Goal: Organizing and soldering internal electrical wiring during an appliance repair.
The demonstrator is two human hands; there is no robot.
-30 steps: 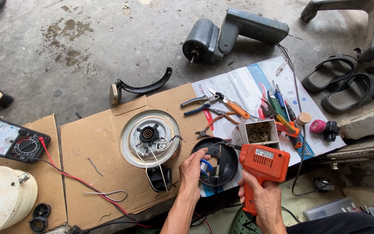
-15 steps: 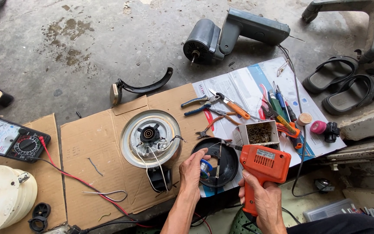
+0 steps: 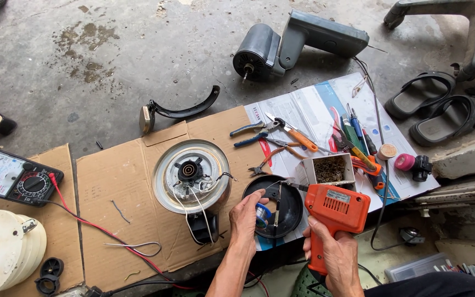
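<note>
Barely anything has shifted since a moment ago, both hands sit where they were. Right hand (image 3: 337, 257) is clenched round the grip of the orange soldering gun (image 3: 333, 212), tip angled left into the round black lid (image 3: 275, 204) so the work stays contained. Left hand (image 3: 247, 212) pinches a small blue solder spool (image 3: 263, 213) at the lid's left edge. Further left on the cardboard (image 3: 111, 187) sits an upturned white appliance base (image 3: 191, 175); pliers (image 3: 257, 129) lie beyond.
</note>
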